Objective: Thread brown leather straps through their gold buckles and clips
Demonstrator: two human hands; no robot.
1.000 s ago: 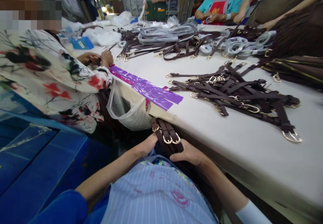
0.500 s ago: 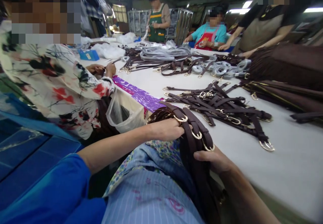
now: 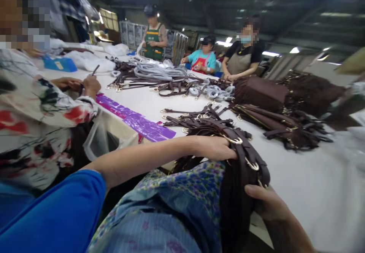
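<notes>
A thick bundle of dark brown straps [image 3: 239, 192] with gold buckles hangs over the near table edge, in front of my body. My left hand [image 3: 215, 147] is closed on the straps near the top buckle, its fingertips partly hidden under them. Lower down, on the right side, my right hand [image 3: 265, 199] grips the same bundle, with the thumb in front and the other fingers hidden behind. Beyond the bundle, more brown straps with buckles [image 3: 196, 120] lie in a pile on the white table [image 3: 293, 177].
Purple plastic packaging [image 3: 137, 120] lies left of the straps. A co-worker in a flowered shirt [image 3: 40, 104] works close on the left, beside a clear plastic bag [image 3: 99, 135]. Brown bags [image 3: 262, 93] are heaped at the right. Three people stand across the table.
The view has swung to the right and up. Both my hands and the held bundle appear farther right, the bundle now overlapping the strap pile. The person at the back right stands more upright.
</notes>
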